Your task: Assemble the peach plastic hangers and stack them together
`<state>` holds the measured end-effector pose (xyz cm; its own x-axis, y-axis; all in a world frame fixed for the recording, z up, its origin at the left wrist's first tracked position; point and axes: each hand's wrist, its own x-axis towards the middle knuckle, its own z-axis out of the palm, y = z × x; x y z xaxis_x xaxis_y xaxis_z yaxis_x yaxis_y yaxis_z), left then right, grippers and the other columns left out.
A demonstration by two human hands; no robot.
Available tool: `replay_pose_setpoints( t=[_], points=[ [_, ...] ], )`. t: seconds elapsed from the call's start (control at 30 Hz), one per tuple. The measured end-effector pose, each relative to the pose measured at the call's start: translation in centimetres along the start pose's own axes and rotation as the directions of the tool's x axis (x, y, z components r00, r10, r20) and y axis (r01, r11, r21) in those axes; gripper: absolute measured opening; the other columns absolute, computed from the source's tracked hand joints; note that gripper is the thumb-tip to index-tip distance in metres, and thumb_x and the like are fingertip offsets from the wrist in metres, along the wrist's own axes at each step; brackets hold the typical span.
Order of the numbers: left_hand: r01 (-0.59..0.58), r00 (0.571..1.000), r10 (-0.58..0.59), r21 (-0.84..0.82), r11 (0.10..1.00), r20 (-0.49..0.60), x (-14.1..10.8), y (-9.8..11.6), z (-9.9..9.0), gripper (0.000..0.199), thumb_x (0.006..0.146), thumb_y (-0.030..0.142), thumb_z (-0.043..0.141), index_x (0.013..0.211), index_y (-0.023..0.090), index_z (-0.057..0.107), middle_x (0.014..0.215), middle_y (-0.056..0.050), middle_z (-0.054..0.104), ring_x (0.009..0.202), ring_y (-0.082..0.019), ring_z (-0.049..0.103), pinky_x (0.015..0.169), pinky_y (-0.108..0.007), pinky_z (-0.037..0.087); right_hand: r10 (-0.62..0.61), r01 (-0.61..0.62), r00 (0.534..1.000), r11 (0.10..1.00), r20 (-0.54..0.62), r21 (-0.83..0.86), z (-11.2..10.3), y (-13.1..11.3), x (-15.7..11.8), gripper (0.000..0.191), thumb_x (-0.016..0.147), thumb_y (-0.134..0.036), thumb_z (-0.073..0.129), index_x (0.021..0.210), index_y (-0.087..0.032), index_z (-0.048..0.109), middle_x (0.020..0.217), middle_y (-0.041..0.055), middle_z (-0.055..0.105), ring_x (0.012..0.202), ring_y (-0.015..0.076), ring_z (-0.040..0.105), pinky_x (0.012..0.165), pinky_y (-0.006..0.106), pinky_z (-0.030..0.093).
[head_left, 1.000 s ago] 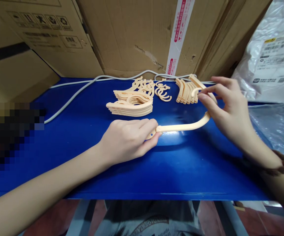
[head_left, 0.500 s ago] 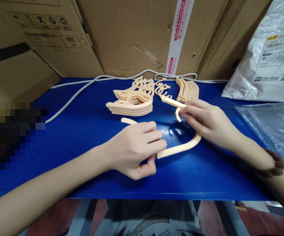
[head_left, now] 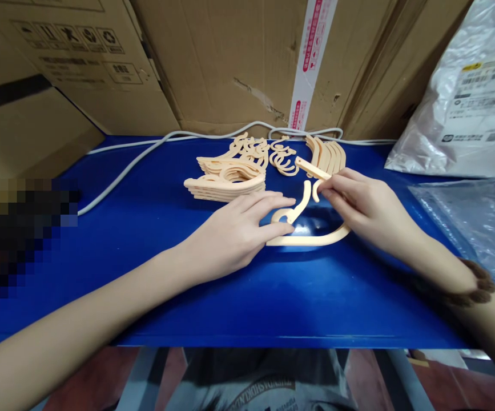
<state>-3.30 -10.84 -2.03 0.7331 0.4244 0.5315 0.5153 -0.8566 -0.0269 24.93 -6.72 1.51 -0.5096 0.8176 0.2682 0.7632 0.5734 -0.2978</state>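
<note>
My left hand [head_left: 247, 225] is closed on a small cream plastic hanger piece [head_left: 302, 206], thumb and fingertips pinching it near its ringed end. Its curved arm points up towards my right hand [head_left: 365, 205]. That hand is closed on a cream hanger arm [head_left: 313, 169], with a small hook [head_left: 316, 191] jutting out below it. A longer curved cream bar [head_left: 316, 240] runs from beneath my right hand to my left fingers. How these parts join is hidden by my fingers.
Behind my hands lie a stack of cream hanger pieces [head_left: 230, 185], loose hooks [head_left: 282, 160] and a row of curved arms [head_left: 330, 154]. A white cable [head_left: 131, 171] crosses the blue table [head_left: 247, 319]. Cardboard boxes [head_left: 230, 57] stand behind; plastic bags [head_left: 457, 125] are at right.
My left hand has moved away from me and turned, bringing its hanger piece nearer the hook. My right hand has shifted slightly right, and the curved bar's left end has risen in view.
</note>
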Motion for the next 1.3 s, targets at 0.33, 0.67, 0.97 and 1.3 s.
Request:
replay_pose_setpoints(
  t=[0.33, 0.67, 0.97, 1.3],
  points=[
    [-0.025, 0.999, 0.026, -0.045, 0.999, 0.028, -0.4, 0.0, 0.6, 0.036, 0.11, 0.006, 0.042, 0.11, 0.016, 0.076, 0.136, -0.009, 0.079, 0.119, -0.024, 0.073, 0.1, -0.038, 0.061, 0.073, -0.071, 0.997, 0.994, 0.025, -0.077, 0.2, 0.1, -0.1, 0.033, 0.109, -0.036, 0.046, 0.112, -0.021, 0.075, 0.101, 0.0095, 0.07, 0.083, 0.024, 0.068, 0.073, 0.036, 0.045],
    [-0.005, 0.996, 0.019, -0.161, 0.987, 0.084, 0.0, 0.4, -0.1, 0.018, 0.11, 0.024, 0.057, 0.102, 0.017, 0.071, 0.139, -0.008, 0.078, 0.118, -0.026, 0.071, 0.102, -0.038, 0.058, 0.012, -0.008, 1.0, 0.983, 0.02, -0.183, 0.2, 0.1, -0.4, 0.024, 0.102, -0.023, 0.047, 0.109, -0.023, 0.07, 0.112, 0.008, 0.076, 0.079, 0.021, 0.068, 0.07, 0.033, 0.044],
    [0.024, 0.997, -0.015, -0.116, 0.993, 0.072, 0.0, 0.2, 0.4, 0.012, 0.111, 0.016, 0.06, 0.115, 0.015, 0.072, 0.122, -0.004, 0.082, 0.106, -0.023, 0.075, 0.094, -0.034, 0.059, -0.125, 0.149, 0.98, 0.977, 0.155, -0.15, 0.6, 0.1, -0.5, 0.023, 0.107, -0.025, 0.043, 0.107, -0.022, 0.066, 0.107, 0.0089, 0.072, 0.078, 0.0198, 0.068, 0.071, 0.031, 0.049],
    [0.047, 0.997, -0.049, 0.033, 0.998, 0.054, 0.1, 0.3, 0.3, 0.024, 0.112, 0.012, 0.051, 0.111, 0.021, 0.074, 0.116, -0.005, 0.078, 0.1, -0.021, 0.071, 0.086, -0.03, 0.056, -0.289, 0.267, 0.85, 0.957, 0.44, 0.114, -0.2, -1.7, -0.9, 0.025, 0.103, -0.025, 0.042, 0.092, -0.022, 0.065, 0.087, 0.0045, 0.073, 0.069, 0.0164, 0.064, 0.065, 0.029, 0.038]
  ],
)
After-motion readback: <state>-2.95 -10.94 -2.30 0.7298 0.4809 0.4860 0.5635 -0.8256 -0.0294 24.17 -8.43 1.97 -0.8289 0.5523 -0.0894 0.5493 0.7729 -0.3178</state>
